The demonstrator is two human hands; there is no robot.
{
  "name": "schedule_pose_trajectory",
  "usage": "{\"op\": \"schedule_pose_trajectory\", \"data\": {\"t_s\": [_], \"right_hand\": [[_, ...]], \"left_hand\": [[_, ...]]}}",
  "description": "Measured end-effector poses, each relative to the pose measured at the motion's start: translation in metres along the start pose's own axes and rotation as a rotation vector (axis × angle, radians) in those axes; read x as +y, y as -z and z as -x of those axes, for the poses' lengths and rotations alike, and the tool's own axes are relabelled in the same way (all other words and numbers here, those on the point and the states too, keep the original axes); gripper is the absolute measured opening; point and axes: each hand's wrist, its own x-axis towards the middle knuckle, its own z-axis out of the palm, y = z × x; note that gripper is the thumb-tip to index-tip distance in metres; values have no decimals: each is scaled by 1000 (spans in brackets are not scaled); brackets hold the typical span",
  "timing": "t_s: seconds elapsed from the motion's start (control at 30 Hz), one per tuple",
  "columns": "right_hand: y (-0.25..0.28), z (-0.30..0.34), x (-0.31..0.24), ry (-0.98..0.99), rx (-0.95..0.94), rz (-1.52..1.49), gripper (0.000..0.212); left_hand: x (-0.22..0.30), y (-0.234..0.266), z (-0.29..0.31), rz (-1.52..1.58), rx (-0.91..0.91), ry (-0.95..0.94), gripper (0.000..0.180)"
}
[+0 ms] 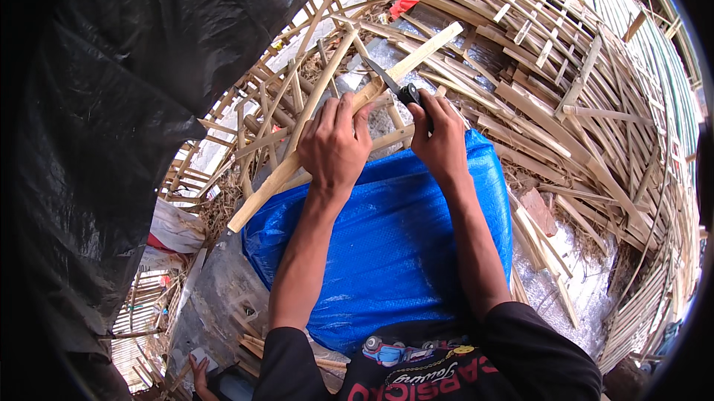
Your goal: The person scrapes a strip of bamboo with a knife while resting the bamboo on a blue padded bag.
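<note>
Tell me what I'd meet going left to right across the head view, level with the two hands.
Black sheet → left hand on the bamboo strip → right hand gripping the black-handled knife → piled bamboo pieces.

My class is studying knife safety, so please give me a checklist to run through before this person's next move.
1. Long pale wooden strip gripped by left hand: ok.
2. Black-handled, grey-bladed knife gripped by right hand: ok.
3. Left fingers apart from the blade: ok, though close.
4. Blade's edge biting into the strip: cannot tell.
5. Hands gloved: not ok, both bare.
6. Shiny blue plastic sheet spread below both hands: ok.
</note>
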Motion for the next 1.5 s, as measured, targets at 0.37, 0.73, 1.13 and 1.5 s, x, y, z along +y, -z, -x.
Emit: {"op": "schedule_pose_trajectory", "data": {"t_s": [0.37, 0.73, 1.13, 1.5], "right_hand": [[-6, 3, 2, 1, 53, 13, 27], [-9, -1, 11, 37, 57, 37, 28], [1, -26, 82, -388, 266, -39, 31], [-16, -4, 53, -126, -67, -118, 29]], "left_hand": [[3, 5, 1, -81, 5, -23, 25], [7, 16, -4, -90, -33, -22, 24], [-5, 33, 0, -127, -36, 75, 27], [-20, -4, 3, -11, -58, 160, 29]]}}
